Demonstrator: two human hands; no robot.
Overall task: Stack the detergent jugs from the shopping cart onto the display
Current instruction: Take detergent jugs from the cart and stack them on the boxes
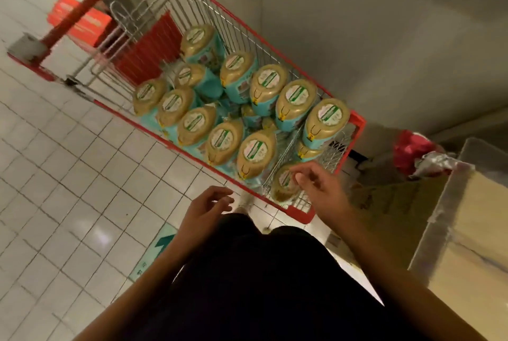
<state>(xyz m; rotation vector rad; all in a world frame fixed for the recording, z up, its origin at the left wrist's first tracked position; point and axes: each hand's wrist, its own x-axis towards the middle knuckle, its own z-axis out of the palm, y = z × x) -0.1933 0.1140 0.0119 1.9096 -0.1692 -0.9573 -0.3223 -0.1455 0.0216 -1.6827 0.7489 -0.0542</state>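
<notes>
A shopping cart (358, 123) with a red rim is seen from above on a pale tiled floor (68, 175). It is filled with detergent jugs (297, 95), teal in body and gold at the cap, which are stood upright in rows along both sides of the wire basket. One jug (283, 184) is set apart in the near corner. The right hand (321, 186) is held just above that jug, fingers loosely curled and nothing grasped; whether the cap is touched cannot be told. The left hand (209, 204) is held over the floor just outside the near rim, relaxed and empty. A red bag (409, 151) is seen beside the cart, next to a pale boxy stand (453, 230). The frame is blurred at its far edge
</notes>
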